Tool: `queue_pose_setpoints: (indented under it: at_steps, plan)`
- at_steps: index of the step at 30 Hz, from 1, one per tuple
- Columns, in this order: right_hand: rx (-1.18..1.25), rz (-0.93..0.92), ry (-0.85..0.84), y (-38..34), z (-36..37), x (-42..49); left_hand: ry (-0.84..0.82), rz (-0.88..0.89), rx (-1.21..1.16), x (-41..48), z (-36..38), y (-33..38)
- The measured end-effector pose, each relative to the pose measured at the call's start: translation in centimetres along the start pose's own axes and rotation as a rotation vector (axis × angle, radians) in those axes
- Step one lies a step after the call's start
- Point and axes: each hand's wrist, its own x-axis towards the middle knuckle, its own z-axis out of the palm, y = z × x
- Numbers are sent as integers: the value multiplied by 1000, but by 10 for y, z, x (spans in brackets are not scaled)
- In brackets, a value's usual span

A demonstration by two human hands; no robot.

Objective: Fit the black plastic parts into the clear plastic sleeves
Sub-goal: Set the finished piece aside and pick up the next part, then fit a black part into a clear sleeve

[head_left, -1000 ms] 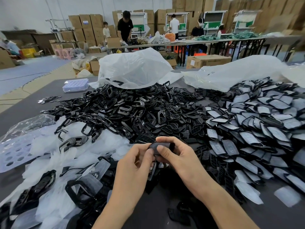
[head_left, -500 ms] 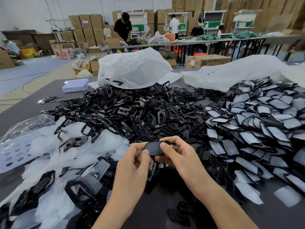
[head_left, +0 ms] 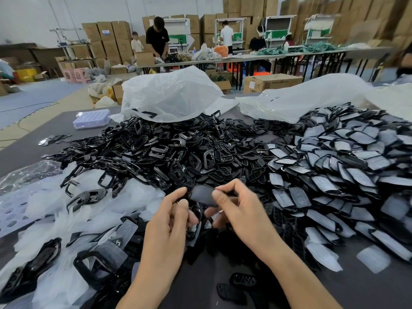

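Being pinched at its two ends, a black plastic part (head_left: 203, 194) is being held over the near middle of the table (head_left: 26, 150) between the left hand (head_left: 169, 221) and the right hand (head_left: 242, 216), each thumb and forefinger being clamped onto it; whether a sleeve is covering it cannot be told. At nine o'clock from the hands, loose clear plastic sleeves (head_left: 55, 210) are being shown strewn about. At twelve o'clock a heap of bare black parts (head_left: 167, 152) is being shown spreading across the table, and from one to three o'clock sleeved parts (head_left: 334, 170) are being shown lying in overlapping rows. Farther off at twelve o'clock, crumpled white plastic bags (head_left: 169, 97) are being shown lying behind the heap
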Motion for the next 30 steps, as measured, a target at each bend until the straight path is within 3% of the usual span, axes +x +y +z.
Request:
queue_pose_setpoints:
  at_steps: [6, 9, 12, 16, 20, 24, 30]
  plan:
    - [265, -135, 803, -5, -69, 10, -43, 7, 37, -3, 0, -5]
    - [244, -132, 909, -1, -81, 8, -61, 47, 118, -5, 2, -5]
    - [124, -108, 788, 0, -67, 9, -146, 135, 304, -7, 3, -6]
    - [-183, -119, 529, 6, -37, 10, -146, 404, 825, -9, 5, -12]
    - [-579, -131, 180, 21, -15, 6, -80, 311, 1070, -1, -2, -18]
    - [-974, -127, -92, 35, -5, 4, -42, 277, 1077, 5, -8, -20]
    - [-883, -162, -73, 34, -4, 4, -36, 283, 890, 5, -9, -13]
